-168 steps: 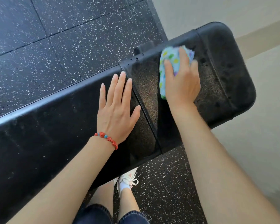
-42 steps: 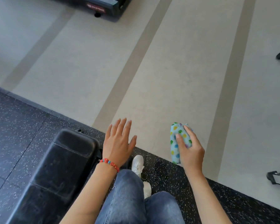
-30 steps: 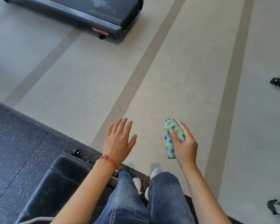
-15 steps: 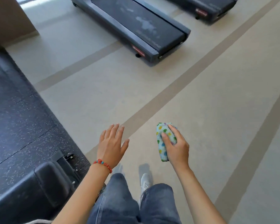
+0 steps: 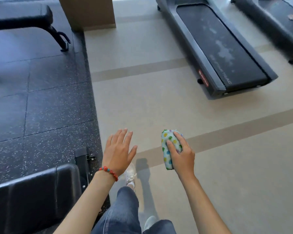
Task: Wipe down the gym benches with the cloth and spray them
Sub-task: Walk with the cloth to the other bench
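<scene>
- Cloth [image 5: 169,149]: folded into a soft wad, pale fabric with coloured dots, gripped in the right hand [image 5: 182,157] with fingers and thumb curled round it; held in the air over the beige floor [image 5: 227,174], touching no surface.
- Left hand [image 5: 118,155]: fingers straight and spread, palm down, holding nothing; beaded bracelet [image 5: 108,172] on the wrist.
- Near bench [image 5: 34,195]: black padded vinyl with rounded corners, at lower left beside the person's leg; its end edge lies just left of the left forearm.
- Far bench [image 5: 20,17]: black pad on a dark metal frame, at upper left on the speckled rubber mat [image 5: 41,102]. It lies ahead and to the left of both hands, well apart from them, its long axis running left to right across the view.
- Judgement: the far bench appears the next target; the left hand is on the nearer side, while the cloth hand must cross over the mat edge.
- Spray bottle: none visible.
- Treadmills [image 5: 218,48]: two, upper right, not involved.
</scene>
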Demonstrator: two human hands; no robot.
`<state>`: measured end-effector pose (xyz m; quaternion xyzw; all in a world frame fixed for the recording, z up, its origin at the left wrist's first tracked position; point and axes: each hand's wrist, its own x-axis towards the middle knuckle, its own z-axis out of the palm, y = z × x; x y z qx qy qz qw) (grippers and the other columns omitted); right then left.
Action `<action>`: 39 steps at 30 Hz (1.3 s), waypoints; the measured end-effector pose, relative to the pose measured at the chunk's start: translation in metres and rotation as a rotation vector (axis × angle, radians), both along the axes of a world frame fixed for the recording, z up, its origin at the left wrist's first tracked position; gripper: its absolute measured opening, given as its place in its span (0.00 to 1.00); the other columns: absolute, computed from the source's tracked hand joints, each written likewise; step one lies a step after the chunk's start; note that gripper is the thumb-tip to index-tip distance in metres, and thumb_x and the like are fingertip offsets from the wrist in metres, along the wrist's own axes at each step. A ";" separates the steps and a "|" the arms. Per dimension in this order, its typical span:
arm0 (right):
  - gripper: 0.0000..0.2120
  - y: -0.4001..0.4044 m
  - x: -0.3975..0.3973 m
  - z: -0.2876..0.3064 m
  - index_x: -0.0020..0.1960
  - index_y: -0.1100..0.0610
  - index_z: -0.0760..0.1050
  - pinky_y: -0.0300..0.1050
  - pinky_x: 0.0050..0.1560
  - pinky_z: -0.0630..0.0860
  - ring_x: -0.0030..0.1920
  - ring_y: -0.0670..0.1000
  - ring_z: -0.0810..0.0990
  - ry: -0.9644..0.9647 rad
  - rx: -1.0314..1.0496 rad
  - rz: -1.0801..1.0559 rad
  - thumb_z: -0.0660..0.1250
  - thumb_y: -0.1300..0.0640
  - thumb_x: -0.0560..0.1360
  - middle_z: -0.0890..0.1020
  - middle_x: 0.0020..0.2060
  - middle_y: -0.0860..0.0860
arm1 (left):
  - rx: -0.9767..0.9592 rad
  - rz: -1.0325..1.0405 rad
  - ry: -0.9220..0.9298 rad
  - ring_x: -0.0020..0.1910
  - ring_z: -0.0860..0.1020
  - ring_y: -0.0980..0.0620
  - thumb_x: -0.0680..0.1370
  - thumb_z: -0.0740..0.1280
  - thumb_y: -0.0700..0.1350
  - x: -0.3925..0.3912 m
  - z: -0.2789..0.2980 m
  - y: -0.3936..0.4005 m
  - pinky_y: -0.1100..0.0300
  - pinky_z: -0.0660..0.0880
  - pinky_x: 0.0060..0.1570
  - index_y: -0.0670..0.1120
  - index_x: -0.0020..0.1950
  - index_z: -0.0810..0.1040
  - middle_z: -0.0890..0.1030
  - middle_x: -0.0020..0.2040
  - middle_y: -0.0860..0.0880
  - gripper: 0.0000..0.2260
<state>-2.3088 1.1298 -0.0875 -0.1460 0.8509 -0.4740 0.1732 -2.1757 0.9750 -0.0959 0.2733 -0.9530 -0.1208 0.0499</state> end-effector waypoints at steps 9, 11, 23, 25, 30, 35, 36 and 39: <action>0.17 -0.170 -0.087 0.004 0.63 0.51 0.73 0.19 0.44 0.64 0.51 0.43 0.72 0.000 0.002 0.094 0.67 0.55 0.74 0.74 0.53 0.45 | -0.052 0.092 0.005 0.55 0.79 0.39 0.75 0.55 0.53 -0.069 0.004 -0.172 0.43 0.75 0.53 0.38 0.59 0.78 0.80 0.57 0.38 0.24; 0.18 -0.201 -0.107 0.005 0.63 0.51 0.72 0.26 0.48 0.67 0.52 0.44 0.72 0.007 0.014 0.113 0.67 0.54 0.74 0.75 0.55 0.46 | -0.058 0.122 0.019 0.55 0.79 0.39 0.75 0.55 0.53 -0.084 0.006 -0.205 0.42 0.75 0.53 0.38 0.59 0.78 0.80 0.57 0.38 0.24; 0.17 -0.398 -0.246 0.004 0.62 0.49 0.74 0.43 0.54 0.73 0.51 0.48 0.76 0.030 -0.052 0.242 0.68 0.55 0.74 0.77 0.52 0.47 | -0.067 0.293 0.043 0.56 0.78 0.39 0.76 0.55 0.53 -0.202 0.002 -0.365 0.41 0.74 0.55 0.38 0.59 0.78 0.79 0.57 0.38 0.23; 0.17 -0.434 -0.273 0.008 0.62 0.49 0.74 0.44 0.55 0.74 0.52 0.49 0.76 0.019 -0.046 0.284 0.68 0.55 0.74 0.78 0.54 0.50 | -0.051 0.323 0.038 0.56 0.78 0.40 0.75 0.55 0.53 -0.225 0.010 -0.395 0.41 0.74 0.55 0.38 0.59 0.77 0.79 0.57 0.38 0.23; 0.18 -0.524 -0.327 0.020 0.62 0.50 0.73 0.45 0.54 0.74 0.52 0.50 0.76 0.053 -0.035 0.384 0.68 0.54 0.73 0.78 0.57 0.52 | -0.075 0.397 0.044 0.57 0.78 0.40 0.75 0.55 0.52 -0.268 0.026 -0.471 0.41 0.73 0.56 0.38 0.60 0.77 0.79 0.58 0.38 0.23; 0.18 -0.608 -0.356 0.020 0.62 0.51 0.73 0.41 0.50 0.73 0.48 0.47 0.75 0.035 -0.045 0.415 0.68 0.55 0.73 0.78 0.55 0.51 | -0.070 0.453 0.038 0.58 0.78 0.39 0.76 0.55 0.53 -0.293 0.024 -0.544 0.40 0.73 0.56 0.38 0.61 0.77 0.78 0.59 0.38 0.24; 0.18 -0.626 -0.361 0.018 0.63 0.50 0.73 0.41 0.50 0.74 0.48 0.48 0.75 0.030 -0.042 0.423 0.68 0.54 0.73 0.79 0.54 0.52 | -0.068 0.455 0.039 0.58 0.78 0.39 0.76 0.55 0.53 -0.297 0.021 -0.561 0.40 0.73 0.56 0.38 0.61 0.77 0.78 0.59 0.38 0.24; 0.18 -0.685 -0.374 0.012 0.62 0.49 0.73 0.47 0.51 0.76 0.47 0.50 0.76 0.028 -0.042 0.430 0.68 0.54 0.73 0.79 0.52 0.53 | -0.055 0.468 0.039 0.58 0.78 0.38 0.76 0.55 0.53 -0.311 0.015 -0.618 0.40 0.73 0.56 0.38 0.61 0.76 0.78 0.59 0.37 0.24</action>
